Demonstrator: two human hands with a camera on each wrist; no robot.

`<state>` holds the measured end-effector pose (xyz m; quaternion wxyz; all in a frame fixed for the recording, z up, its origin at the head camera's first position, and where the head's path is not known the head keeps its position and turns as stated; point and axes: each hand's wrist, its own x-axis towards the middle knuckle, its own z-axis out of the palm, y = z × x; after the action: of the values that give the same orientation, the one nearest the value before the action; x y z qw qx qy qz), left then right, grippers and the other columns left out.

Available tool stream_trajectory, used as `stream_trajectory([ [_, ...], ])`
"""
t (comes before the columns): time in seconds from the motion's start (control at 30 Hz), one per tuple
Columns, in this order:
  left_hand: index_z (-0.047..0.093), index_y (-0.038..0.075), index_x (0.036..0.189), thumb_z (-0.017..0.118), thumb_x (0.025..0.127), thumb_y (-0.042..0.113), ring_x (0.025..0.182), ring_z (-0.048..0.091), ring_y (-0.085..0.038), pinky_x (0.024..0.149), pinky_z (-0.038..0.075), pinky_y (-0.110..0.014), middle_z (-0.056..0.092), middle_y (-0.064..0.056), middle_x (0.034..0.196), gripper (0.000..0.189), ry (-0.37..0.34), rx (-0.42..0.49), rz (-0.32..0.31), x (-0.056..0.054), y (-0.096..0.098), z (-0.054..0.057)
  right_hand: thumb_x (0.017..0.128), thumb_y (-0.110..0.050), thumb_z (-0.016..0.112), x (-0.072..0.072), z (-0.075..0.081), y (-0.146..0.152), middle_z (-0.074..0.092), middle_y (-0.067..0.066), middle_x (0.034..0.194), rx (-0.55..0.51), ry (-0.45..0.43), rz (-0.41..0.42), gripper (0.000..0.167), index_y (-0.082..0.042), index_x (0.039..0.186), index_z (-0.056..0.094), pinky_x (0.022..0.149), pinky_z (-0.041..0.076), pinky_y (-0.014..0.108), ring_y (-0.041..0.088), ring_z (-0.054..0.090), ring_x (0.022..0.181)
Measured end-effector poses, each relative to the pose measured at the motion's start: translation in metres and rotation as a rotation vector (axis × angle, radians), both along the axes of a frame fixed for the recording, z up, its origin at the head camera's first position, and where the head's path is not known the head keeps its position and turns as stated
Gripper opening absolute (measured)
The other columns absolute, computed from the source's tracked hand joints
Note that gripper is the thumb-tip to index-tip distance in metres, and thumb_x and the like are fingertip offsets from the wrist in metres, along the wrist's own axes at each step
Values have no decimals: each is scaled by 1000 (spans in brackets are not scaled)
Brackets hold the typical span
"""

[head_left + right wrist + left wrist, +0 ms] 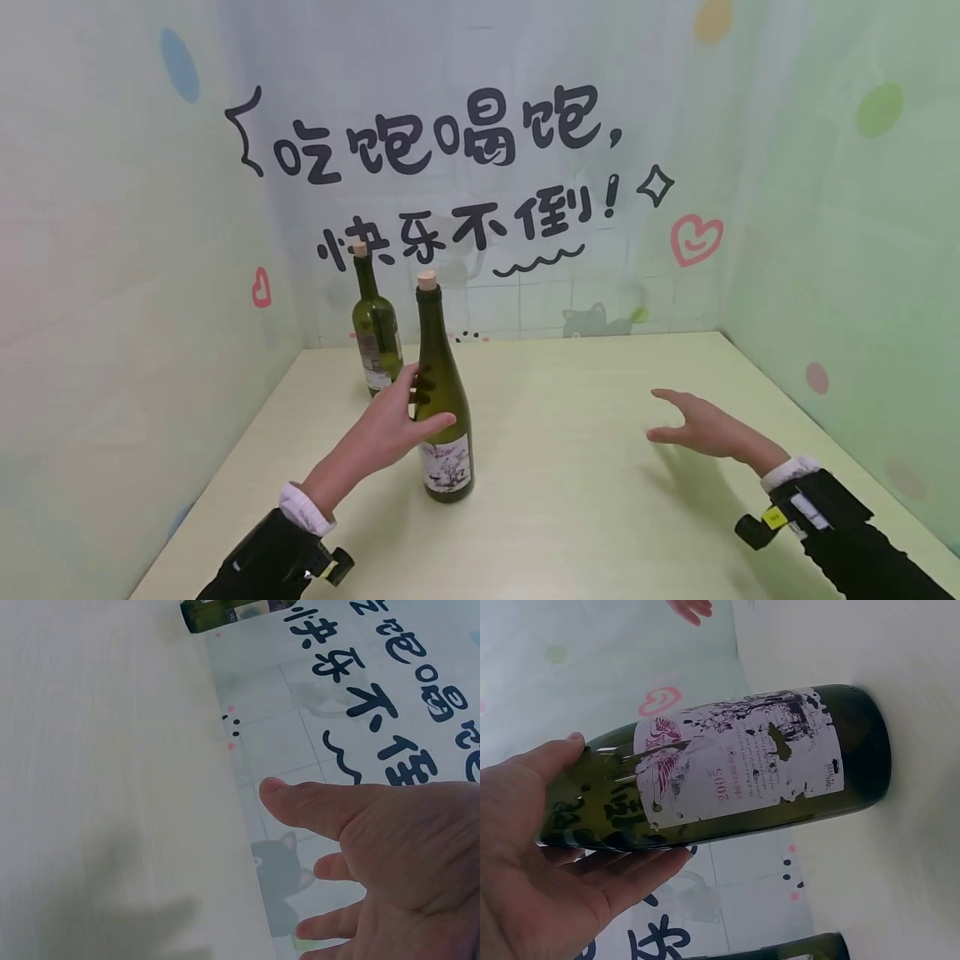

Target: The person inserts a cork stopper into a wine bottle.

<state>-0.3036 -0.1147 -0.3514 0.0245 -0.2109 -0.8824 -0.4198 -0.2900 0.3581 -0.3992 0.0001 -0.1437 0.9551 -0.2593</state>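
A green glass wine bottle (448,467) with a cork and a white printed label stands upright on the table. My left hand (390,425) holds it above the label, thumb across the near side and fingers around the far side. In the left wrist view, the worn label (739,757) reads 2005, and the thumb lies along the glass. My right hand (708,427) hovers over the right part of the table, thumb and fingers spread apart with nothing between them. The right wrist view shows its thumb (315,806) extended.
A second corked green bottle (377,337) stands behind and left of the held one. The pale table (570,467) is bounded by a back wall (525,50) with dark lettering and by printed side walls. Each wrist wears a black band with a small camera.
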Motion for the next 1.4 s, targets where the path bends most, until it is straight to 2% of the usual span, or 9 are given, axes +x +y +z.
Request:
stream_trajectory([
  [0.13,31,5,156,81,91,37,131,56,-38,103,51,-55,56,-18,145,87,8,-6,22,-3,-15,-3,94,-38,76,1,-3,12,40,40,150,-13,0,-13,85,13,150,37,105,38,71,58,40,136],
  [0.37,29,5,157,79,91,44,132,54,-44,98,53,-58,51,-24,148,91,24,-19,70,-7,-43,-7,94,-44,74,4,-9,31,36,41,151,-5,-15,-63,90,13,151,35,105,35,73,60,38,136],
  [0.73,23,2,159,78,91,46,130,53,-48,94,55,-59,47,-28,148,98,37,-39,142,-9,-79,-7,96,-42,73,7,-6,50,35,42,152,5,-44,-108,89,13,152,32,102,40,71,60,39,135],
  [0.87,23,2,160,78,92,46,131,52,-49,94,54,-60,46,-28,149,98,45,-51,169,-14,-92,-8,96,-41,73,8,-5,56,35,43,150,23,-34,-116,88,15,150,33,101,40,71,61,39,134],
  [1.07,19,2,161,76,92,49,134,48,-50,97,51,-63,42,-30,152,101,15,-47,216,-22,-109,-9,96,-39,73,10,-6,66,35,44,149,34,-19,-127,87,17,149,33,101,40,72,62,39,133],
  [1.4,6,-4,162,71,94,54,138,39,-56,102,44,-68,32,-38,156,110,-15,-74,282,-41,-142,-6,97,-40,72,8,-4,77,34,46,148,34,-12,-136,88,18,149,31,101,40,72,63,40,131],
])
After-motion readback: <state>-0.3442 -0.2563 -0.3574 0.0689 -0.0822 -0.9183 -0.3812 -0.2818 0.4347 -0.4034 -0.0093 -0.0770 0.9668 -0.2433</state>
